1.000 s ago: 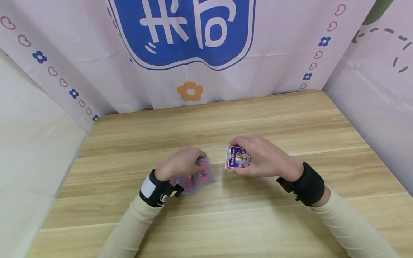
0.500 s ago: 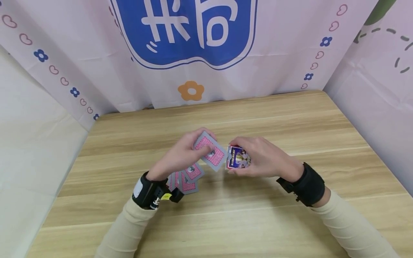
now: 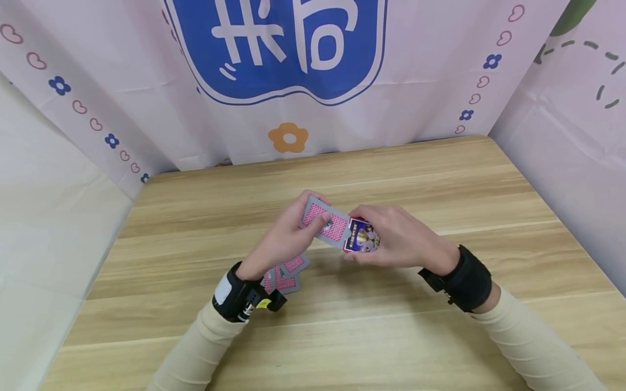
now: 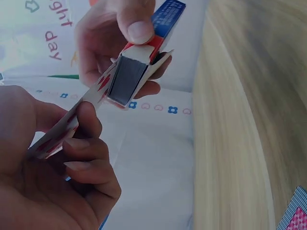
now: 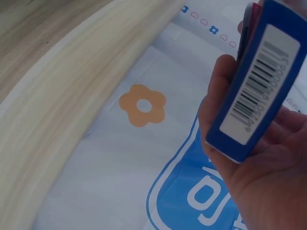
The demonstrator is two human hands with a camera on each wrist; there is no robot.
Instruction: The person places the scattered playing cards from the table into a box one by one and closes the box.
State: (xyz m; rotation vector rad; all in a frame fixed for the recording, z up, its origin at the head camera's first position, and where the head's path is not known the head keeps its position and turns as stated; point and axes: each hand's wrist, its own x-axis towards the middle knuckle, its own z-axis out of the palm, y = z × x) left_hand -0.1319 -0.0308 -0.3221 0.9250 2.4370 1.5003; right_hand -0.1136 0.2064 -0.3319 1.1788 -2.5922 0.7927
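My left hand (image 3: 290, 231) pinches a playing card (image 3: 332, 224) between thumb and fingers, its pink-checked back up in the head view. The card's far end meets the open end of a blue card box (image 3: 362, 236). My right hand (image 3: 398, 236) grips that box by its sides, above the table. In the left wrist view, the box (image 4: 129, 79) shows a packed stack of card edges inside, and the card (image 4: 60, 129) lies along its mouth. The right wrist view has the barcode side of the box (image 5: 264, 86). Whether the card's tip is inside cannot be told.
Several playing cards (image 3: 287, 278) lie fanned face down on the wooden table (image 3: 391, 336), partly hidden under my left wrist. A printed white curtain (image 3: 415, 108) hangs along the table's back edge, with pale cloth at both sides.
My left hand has picked up a playing card from the fanned ones, raised it and brought it right to the box mouth. The right hand with the box has barely moved.
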